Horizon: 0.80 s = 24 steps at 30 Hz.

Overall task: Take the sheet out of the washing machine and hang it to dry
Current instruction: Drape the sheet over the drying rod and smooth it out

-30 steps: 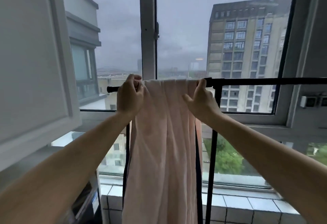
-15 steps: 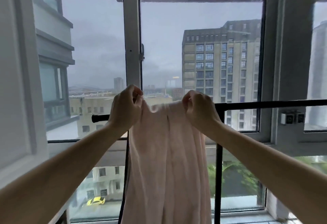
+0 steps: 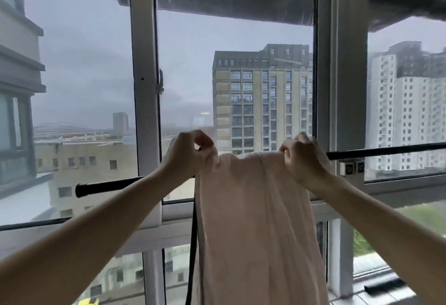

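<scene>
A pale pink sheet (image 3: 253,220) hangs in long folds over a black drying rail (image 3: 108,187) that runs across the window. My left hand (image 3: 188,152) pinches the sheet's top left corner just above the rail. My right hand (image 3: 301,157) grips the top right corner, fingers curled round the cloth. Between my hands the sheet's top edge sags slightly. The rail behind the cloth is hidden; it shows again to the right (image 3: 386,151). The washing machine is out of view.
A black upright of the rack (image 3: 193,244) drops behind the sheet's left edge. Grey window frames (image 3: 144,87) stand close behind the rail. A small grey fitting (image 3: 351,167) is fixed to the right frame. Tall buildings lie outside.
My head has tilted up, so the rail and sheet sit lower in view. Both hands went from resting on the rail to lifting the sheet's top corners, bunching the cloth.
</scene>
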Available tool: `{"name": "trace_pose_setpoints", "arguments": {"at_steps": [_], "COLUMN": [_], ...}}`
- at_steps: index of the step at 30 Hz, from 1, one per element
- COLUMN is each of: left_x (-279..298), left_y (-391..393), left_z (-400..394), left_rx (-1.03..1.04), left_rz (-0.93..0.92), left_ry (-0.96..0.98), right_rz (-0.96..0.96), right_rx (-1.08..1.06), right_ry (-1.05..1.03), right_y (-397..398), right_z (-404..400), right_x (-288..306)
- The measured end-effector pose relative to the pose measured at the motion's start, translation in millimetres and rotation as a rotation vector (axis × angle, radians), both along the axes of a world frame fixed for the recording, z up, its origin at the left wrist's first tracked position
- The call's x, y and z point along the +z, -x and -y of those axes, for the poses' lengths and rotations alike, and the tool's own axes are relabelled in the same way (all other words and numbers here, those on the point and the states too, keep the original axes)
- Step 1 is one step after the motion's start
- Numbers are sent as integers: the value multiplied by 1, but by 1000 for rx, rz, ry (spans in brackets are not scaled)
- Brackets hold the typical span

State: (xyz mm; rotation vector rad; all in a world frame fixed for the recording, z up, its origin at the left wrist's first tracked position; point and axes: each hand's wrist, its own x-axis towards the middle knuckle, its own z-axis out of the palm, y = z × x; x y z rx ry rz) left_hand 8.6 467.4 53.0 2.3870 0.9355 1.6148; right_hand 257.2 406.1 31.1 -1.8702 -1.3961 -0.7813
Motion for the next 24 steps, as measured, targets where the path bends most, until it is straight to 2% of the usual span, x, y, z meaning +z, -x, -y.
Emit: {"name": "trace_pose_setpoints", "arguments": {"at_steps": [3,6,10,14,17,20,24], "left_x": [-2,5,10,17,18,21,32], "left_y": [5,13,22,39,51,64,78], "left_z": [-1,-3,3,1,0,-4,-14], "left_rx": [-67,-187,-259,-257,-193,-150,-82], "left_rz": [69,159,95,13,-108,-188,-341], "left_ry": [97,238,182,56,-111,-214,-226], "right_rz": [69,111,98,100,52,-108,-517], "right_rx": [48,266,475,239,205,322,499], "right_ry": [-77,-164,-154,-125,-112,-76,21], "right_y": [24,73,138,163,168,172,176], "right_z": [8,20,28,13,4,12,16], "right_x": [-1,3,-5,-16,-15,-3,19]}}
